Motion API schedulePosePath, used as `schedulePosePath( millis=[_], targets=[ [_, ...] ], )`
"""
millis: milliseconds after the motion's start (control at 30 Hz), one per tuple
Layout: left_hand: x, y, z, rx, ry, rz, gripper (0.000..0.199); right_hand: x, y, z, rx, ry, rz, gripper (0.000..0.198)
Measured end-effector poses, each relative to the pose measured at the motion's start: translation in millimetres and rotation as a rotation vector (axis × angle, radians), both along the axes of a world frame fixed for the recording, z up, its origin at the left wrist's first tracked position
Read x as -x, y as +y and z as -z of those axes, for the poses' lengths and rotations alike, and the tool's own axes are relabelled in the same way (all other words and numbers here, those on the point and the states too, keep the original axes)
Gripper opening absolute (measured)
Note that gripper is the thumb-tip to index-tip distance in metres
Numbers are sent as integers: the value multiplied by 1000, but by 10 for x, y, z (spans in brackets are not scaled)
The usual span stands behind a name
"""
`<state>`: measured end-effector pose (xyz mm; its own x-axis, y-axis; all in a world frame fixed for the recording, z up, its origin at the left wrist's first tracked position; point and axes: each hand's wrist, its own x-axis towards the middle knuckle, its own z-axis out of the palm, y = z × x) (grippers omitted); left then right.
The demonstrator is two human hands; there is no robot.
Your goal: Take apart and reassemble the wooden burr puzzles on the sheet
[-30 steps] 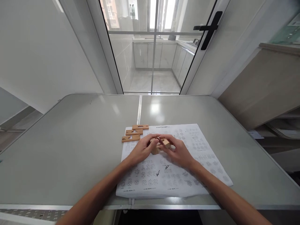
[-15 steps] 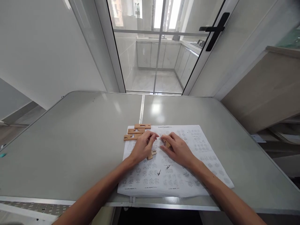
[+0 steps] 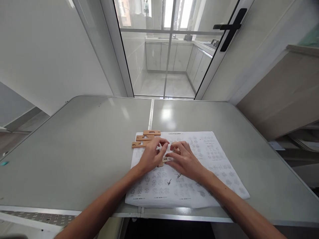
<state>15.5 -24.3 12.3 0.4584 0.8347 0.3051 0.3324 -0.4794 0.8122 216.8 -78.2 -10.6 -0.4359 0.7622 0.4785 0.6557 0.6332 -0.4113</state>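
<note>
My left hand point(image 3: 152, 155) is curled over a wooden puzzle piece point(image 3: 159, 164), whose lower end sticks out below the palm. Next to it lies a pale piece marked 3 point(image 3: 164, 159), with the thumb and index finger of my right hand point(image 3: 185, 160) at its right edge. The other right fingers are bent, partly covering what lies beneath them. Beyond my left hand, notched wooden pieces marked 2 point(image 3: 156, 132), 1 point(image 3: 140, 137) and 6 point(image 3: 136, 145) lie flat in a staggered stack of rows.
A white printed sheet point(image 3: 219, 186) with small diagrams lies under both hands. The grey folding table point(image 3: 87, 149) has a metal seam and edging. Behind it stands a glass door with a black handle point(image 3: 230, 29). Wooden shelving point(image 3: 281, 79) is on the right.
My right hand has moved left and a little down, so its fingertips are now at the piece marked 3. My left hand stays nearly in place.
</note>
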Motion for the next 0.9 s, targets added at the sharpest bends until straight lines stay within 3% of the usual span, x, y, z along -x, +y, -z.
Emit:
schedulePosePath(
  millis=[67, 200, 267, 533, 767, 900],
  targets=[
    [9, 5, 12, -55, 36, 31, 19, -33, 20, -1, -21, 36, 34, 13],
    [38, 36, 47, -134, 125, 75, 55, -143, 67, -14, -86, 98, 111, 15],
    [49, 56, 66, -142, 137, 62, 62, -185, 83, -15, -104, 114, 141, 17],
    [50, 68, 38, -38, 14, 76, 65, -196, 82, -34, 0, 188, 110, 22],
    [39, 30, -32, -76, -68, 64, 68, -164, 87, -21, 17, 148, 58, 14],
    [41, 40, -16, -98, -87, -39, 69, -155, 114, -17, 38, 241, 177, 10]
  ],
)
